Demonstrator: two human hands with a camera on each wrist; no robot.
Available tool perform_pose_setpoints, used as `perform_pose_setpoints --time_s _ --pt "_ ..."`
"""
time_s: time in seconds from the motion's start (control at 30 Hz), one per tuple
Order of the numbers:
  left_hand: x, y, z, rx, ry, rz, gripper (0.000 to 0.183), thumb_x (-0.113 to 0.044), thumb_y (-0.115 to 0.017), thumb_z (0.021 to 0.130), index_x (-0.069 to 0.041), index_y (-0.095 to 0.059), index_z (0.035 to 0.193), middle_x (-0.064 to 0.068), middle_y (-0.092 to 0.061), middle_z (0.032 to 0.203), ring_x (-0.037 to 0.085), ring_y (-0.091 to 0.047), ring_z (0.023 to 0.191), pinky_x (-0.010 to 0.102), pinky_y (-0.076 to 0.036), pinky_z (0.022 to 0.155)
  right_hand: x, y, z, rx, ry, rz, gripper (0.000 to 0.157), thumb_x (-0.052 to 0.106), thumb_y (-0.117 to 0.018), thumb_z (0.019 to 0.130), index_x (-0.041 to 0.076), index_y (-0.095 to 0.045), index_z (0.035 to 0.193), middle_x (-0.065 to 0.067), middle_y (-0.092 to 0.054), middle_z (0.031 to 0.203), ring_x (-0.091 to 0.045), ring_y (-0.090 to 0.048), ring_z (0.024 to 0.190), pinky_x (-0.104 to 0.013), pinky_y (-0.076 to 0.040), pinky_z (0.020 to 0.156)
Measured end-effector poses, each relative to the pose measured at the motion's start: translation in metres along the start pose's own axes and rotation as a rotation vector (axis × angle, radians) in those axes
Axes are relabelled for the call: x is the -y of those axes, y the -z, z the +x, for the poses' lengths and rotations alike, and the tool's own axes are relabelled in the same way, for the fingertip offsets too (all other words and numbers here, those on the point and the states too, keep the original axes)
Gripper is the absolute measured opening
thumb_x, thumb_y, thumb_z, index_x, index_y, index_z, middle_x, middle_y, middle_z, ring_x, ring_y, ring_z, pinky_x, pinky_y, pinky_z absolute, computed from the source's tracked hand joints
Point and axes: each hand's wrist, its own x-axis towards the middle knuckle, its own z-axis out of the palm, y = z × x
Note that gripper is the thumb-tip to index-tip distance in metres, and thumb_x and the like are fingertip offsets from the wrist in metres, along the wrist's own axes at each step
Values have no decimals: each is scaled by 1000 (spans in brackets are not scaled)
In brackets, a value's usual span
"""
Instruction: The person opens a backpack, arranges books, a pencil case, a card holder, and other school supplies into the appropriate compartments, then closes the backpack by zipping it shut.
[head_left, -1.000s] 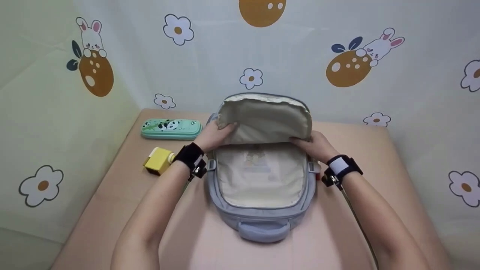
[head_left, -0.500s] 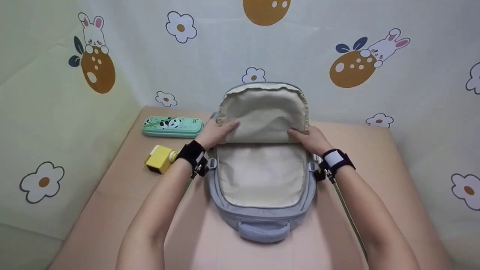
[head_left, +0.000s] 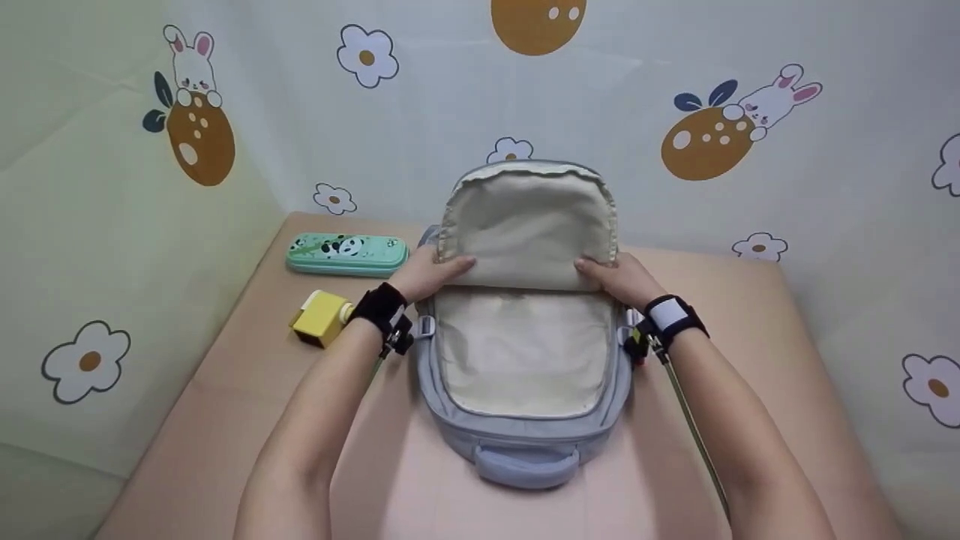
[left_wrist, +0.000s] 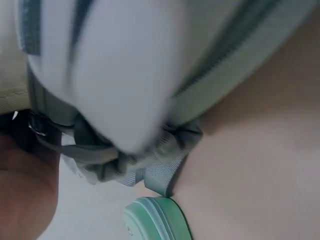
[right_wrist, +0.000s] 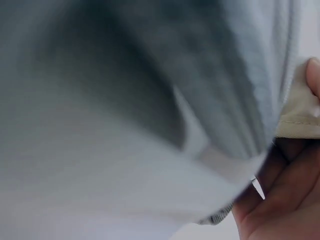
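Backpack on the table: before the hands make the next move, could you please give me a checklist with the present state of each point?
1. Left hand grips the raised cream fabric: ok, thumb on its face.
2. Right hand grips it too: ok, likewise.
3. Backpack lies on the table, handle towards the person: ok.
4. Green case free of the strap: cannot tell; they meet or nearly meet in the left wrist view.
5. Yellow object free of the left wristband: cannot tell; very close in the head view.
6. Space behind the cream fabric visible: not ok, hidden.
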Motion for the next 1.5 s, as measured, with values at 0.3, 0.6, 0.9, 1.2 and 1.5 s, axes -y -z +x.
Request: perform_pose_setpoints --time_s 0.3,0.6,0.9,1.2,1.5 --pt "-7 0 5 33 66 -72 32 -40 -64 101 -11 -58 88 -5 -42 66 14 -45 59 31 -44 60 11 12 -5 144 -47 46 52 53 -66 96 3 -55 108 -2 -47 80 -22 -48 76 -36 -42 69" --pt "-16 7 8 89 165 -58 34 -42 -64 99 -11 -56 88 -3 -47 69 14 -43 60 32 -38 60 17 13 0 158 -61 34 63 49 -64 98 -4 -51 130 -14 -51 115 -28 -50 102 -40 -41 89" --pt "-15 14 -1 118 87 -111 35 -39 -67 98 -7 -59 107 1 -54 83 18 -53 75 36 -46 72 18 10 4 118 -86 -6 66 49 -62 99 -6 -50 133 -16 -52 118 -28 -52 103 -39 -43 90" --pt "5 60 -23 90 37 -32 56 -42 -65 100 -3 -57 139 15 -60 134 30 -56 124 46 -44 106 20 8 6 113 -125 0 72 51 -62 99 -6 -46 140 -19 -50 131 -30 -50 114 -44 -43 100" --pt "38 104 -64 -51 197 349 60 -27 -67 99 8 -48 144 29 -52 144 43 -49 133 53 -40 110 19 6 5 101 -103 -3 63 52 -63 98 -3 -52 126 -9 -51 96 -23 -51 87 -37 -45 79"
